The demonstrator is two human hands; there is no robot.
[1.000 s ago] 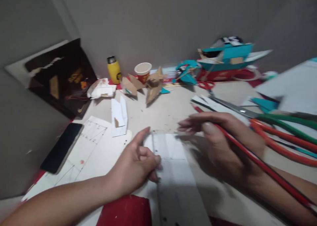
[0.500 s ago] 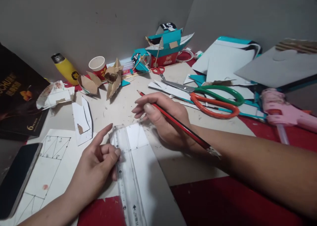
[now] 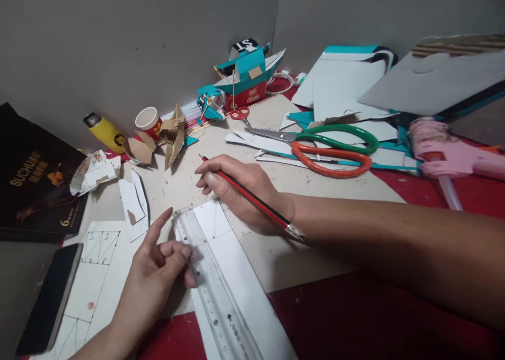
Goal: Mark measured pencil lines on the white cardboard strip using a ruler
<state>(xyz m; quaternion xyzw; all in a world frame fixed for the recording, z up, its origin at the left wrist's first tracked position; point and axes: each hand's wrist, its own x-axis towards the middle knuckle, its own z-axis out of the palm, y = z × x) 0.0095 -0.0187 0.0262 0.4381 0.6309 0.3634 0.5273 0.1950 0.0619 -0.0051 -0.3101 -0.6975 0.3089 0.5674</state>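
A red and black pencil (image 3: 256, 199) is gripped in my right hand (image 3: 244, 186), its tip pointing up and left, raised off the paper. My left hand (image 3: 158, 270) pinches the left edge of a clear plastic ruler (image 3: 221, 302) between thumb and curled fingers, with the index finger stretched out past it. Under the ruler lies a strip of white card (image 3: 252, 291) with a few thin pencil lines near its far end. To the left is a sheet of paper with a drawn pattern (image 3: 79, 281), partly covered by a phone (image 3: 49, 297).
Large scissors with green and orange handles (image 3: 331, 157) lie on card scraps at the right. Beyond them sits a pink glue gun (image 3: 442, 155). Cardboard boat models (image 3: 246, 81), a paper cup (image 3: 148, 119) and a yellow bottle (image 3: 105, 133) line the wall. A dark box (image 3: 35, 186) stands left.
The view has shifted, so most things sit differently in the picture. The ruler and card appear at a stronger slant. My hands keep their hold on the ruler and pencil.
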